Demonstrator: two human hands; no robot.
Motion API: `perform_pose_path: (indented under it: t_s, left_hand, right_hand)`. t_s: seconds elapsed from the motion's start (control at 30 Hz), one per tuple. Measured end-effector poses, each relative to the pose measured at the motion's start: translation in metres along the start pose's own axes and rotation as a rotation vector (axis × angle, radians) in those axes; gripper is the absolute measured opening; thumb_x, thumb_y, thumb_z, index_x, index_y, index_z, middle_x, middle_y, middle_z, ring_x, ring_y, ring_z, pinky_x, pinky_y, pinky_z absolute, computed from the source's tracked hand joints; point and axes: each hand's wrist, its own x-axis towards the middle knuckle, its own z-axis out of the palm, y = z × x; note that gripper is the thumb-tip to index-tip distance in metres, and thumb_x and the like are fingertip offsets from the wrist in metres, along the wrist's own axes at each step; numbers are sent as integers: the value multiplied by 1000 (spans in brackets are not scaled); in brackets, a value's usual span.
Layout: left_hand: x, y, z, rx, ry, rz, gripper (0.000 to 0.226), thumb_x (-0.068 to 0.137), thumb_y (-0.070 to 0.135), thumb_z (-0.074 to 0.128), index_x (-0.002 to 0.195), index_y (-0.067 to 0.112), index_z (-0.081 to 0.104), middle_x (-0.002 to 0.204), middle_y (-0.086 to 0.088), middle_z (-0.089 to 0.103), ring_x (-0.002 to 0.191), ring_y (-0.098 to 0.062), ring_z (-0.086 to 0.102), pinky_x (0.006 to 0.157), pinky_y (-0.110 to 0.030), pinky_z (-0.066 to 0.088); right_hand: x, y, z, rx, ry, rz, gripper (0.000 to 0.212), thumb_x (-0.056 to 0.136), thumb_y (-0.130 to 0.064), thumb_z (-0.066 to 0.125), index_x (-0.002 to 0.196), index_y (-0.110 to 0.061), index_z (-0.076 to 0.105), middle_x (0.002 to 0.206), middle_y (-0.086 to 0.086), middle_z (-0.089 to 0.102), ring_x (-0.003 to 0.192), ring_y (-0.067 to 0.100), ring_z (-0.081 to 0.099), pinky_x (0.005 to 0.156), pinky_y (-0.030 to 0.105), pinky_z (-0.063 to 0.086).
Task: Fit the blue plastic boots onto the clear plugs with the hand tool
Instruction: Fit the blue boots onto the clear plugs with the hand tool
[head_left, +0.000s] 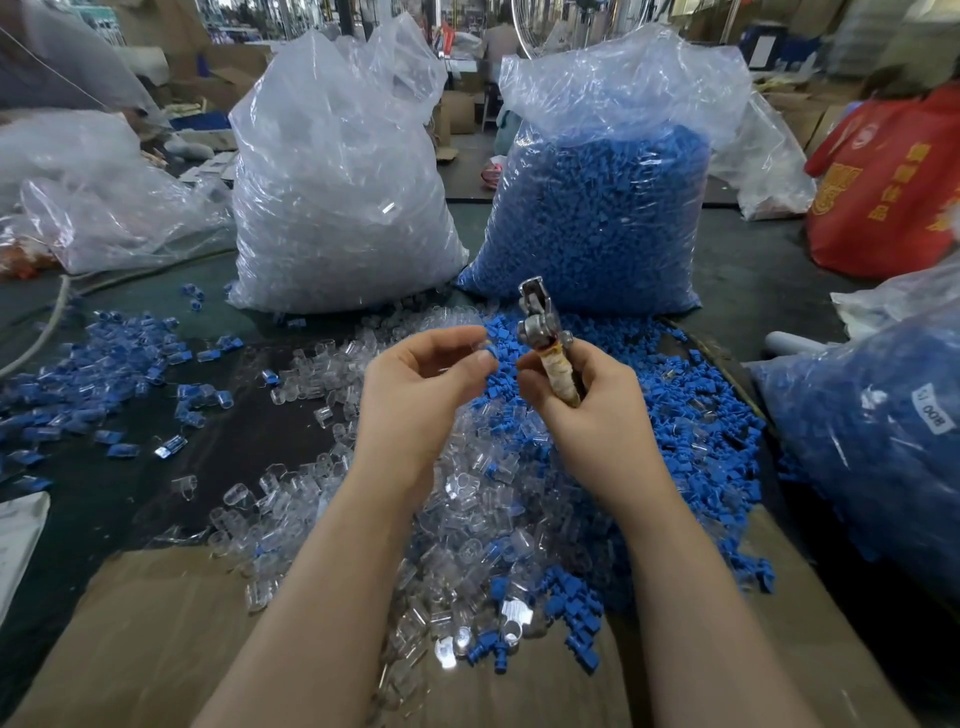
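Note:
My right hand (582, 395) grips the hand tool (543, 332) by its tape-wrapped handle, metal jaws pointing up and away. My left hand (415, 374) is raised beside it and pinches a small clear plug (480, 344) between thumb and fingertips, a short gap from the tool's head. Below both hands lies a heap of loose clear plugs (467, 519). Loose blue boots (675, 441) are piled to the right of it. Assembled blue-and-clear pieces (104, 384) are scattered on the left of the table.
Two big plastic bags stand behind the heaps: one of clear plugs (337, 182), one of blue boots (602, 208). Another bag of blue parts (872, 441) lies at the right. A red bag (893, 182) sits far right. Cardboard (156, 649) covers the table's near edge.

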Motion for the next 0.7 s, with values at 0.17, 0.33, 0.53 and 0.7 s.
perform_pose_path:
  t_s: [0.17,0.33,0.53,0.7]
  left_hand:
    - [2,1,-3,-96,24,7,20,82,-2,71,95,14,71,91,-7,74,88,-16,70,80,-23,58]
    - [2,2,-4,-105,8,29,22,83,-4,69,97,13,69,88,-4,73,84,-13,69,81,-24,58]
    - [2,2,-4,-32,-18,75,24,83,-5,69,97,14,68,85,1,75,83,-10,70,76,-21,58]
    - [3,3,-7,4,-36,84,26,84,-5,69,99,15,67,82,4,77,80,-7,71,74,-20,57]
  right_hand:
    - [0,2,-5,-66,-60,23,3,90,-21,69,91,-21,66,81,-5,69,79,21,65,76,47,55]
    - [0,3,-5,-187,-138,10,5,89,-24,67,89,-23,62,77,-7,65,73,21,61,71,50,53]
    - [0,4,-3,-245,-180,21,9,89,-26,67,96,-22,62,83,-9,65,80,20,62,76,49,53]
    - [0,4,-2,-308,-194,1,9,90,-28,66,96,-23,61,85,-10,65,80,19,61,75,48,52]
